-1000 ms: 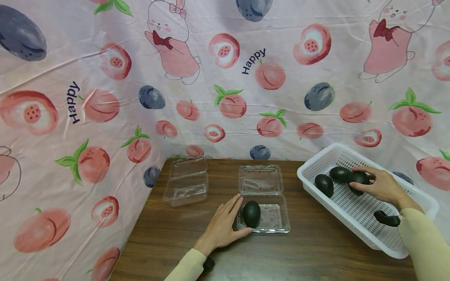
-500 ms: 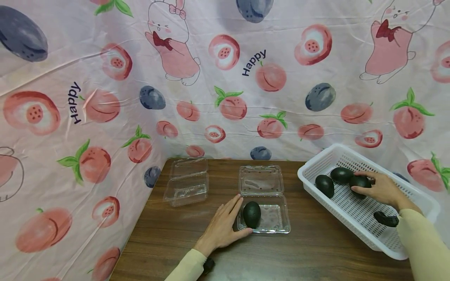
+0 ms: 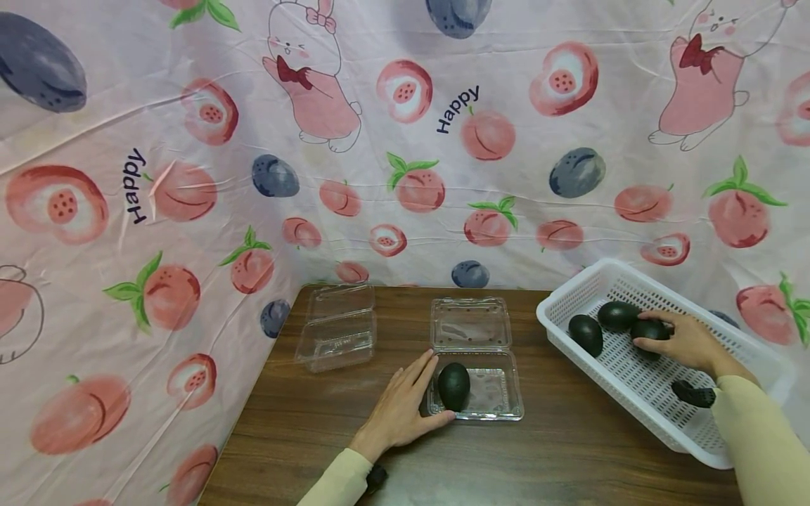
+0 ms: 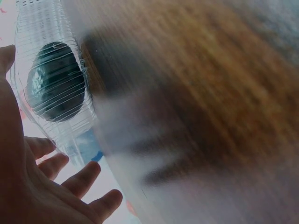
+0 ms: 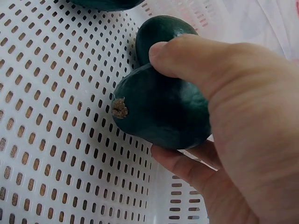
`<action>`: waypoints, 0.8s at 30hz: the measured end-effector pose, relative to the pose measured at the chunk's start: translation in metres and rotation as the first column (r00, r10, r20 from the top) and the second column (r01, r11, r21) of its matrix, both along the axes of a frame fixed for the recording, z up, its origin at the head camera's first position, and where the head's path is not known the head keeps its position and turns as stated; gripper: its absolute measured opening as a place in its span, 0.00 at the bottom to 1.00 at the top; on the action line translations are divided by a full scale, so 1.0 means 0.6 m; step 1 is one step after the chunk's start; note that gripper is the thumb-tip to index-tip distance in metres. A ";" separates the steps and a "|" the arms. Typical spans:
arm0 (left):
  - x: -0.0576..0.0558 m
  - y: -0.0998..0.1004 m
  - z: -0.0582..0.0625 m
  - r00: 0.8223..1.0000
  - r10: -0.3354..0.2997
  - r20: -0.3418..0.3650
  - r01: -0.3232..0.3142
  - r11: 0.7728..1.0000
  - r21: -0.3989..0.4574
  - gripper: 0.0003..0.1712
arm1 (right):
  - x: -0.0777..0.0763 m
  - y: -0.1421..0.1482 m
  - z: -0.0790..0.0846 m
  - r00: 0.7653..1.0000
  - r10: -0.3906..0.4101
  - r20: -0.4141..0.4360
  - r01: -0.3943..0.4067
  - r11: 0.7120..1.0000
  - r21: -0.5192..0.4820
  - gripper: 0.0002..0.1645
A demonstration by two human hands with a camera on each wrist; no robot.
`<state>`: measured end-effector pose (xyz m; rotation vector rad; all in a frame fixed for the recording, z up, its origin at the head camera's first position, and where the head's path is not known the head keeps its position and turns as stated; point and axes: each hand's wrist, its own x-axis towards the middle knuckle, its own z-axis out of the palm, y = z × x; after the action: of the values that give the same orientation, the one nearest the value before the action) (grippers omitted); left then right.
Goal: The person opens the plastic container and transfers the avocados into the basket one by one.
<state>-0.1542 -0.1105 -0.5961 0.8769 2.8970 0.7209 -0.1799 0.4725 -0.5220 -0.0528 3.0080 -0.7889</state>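
My right hand [image 3: 690, 341] grips a dark green avocado [image 5: 161, 109] inside the white basket [image 3: 658, 414], thumb on one side and fingers on the other. Two more avocados lie in the basket to its left, one [image 3: 617, 316] right beside the held one and another [image 3: 585, 334] nearer the basket's left wall. My left hand [image 3: 397, 409] rests at the left edge of an opened clear plastic clamshell box [image 3: 496, 393], fingers straight and thumb along its front rim. A single avocado [image 3: 453, 386] sits upright in the left part of that box; the left wrist view shows it through the clear wall [image 4: 56, 84].
A second clear clamshell box [image 3: 338, 337] lies opened at the back left of the brown wooden table [image 3: 304, 429]. A fruit-printed cloth [image 3: 405, 140] hangs behind the table and along its left side. The basket stands slanted at the table's right.
The right hand has shifted very slightly, its fingers staying round the same avocado in the basket. The left hand and the clamshell boxes have stayed in place.
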 end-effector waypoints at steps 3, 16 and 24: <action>0.001 0.000 0.001 1.000 -0.001 -0.004 0.001 1.000 -0.003 0.65 | -0.003 0.001 -0.004 1.000 0.009 0.004 -0.009 1.000 -0.004 0.41; 0.002 0.002 0.004 1.000 0.004 0.001 -0.004 1.000 -0.002 0.65 | -0.007 0.003 -0.009 0.999 0.030 0.033 -0.030 1.000 -0.003 0.40; 0.003 0.004 0.004 1.000 0.009 -0.007 -0.009 1.000 -0.008 0.66 | -0.008 0.004 -0.010 0.997 0.028 0.077 -0.027 1.000 -0.012 0.42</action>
<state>-0.1524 -0.1082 -0.5940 0.8673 2.9099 0.7085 -0.1847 0.4750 -0.5279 -0.0624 2.9248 -0.7859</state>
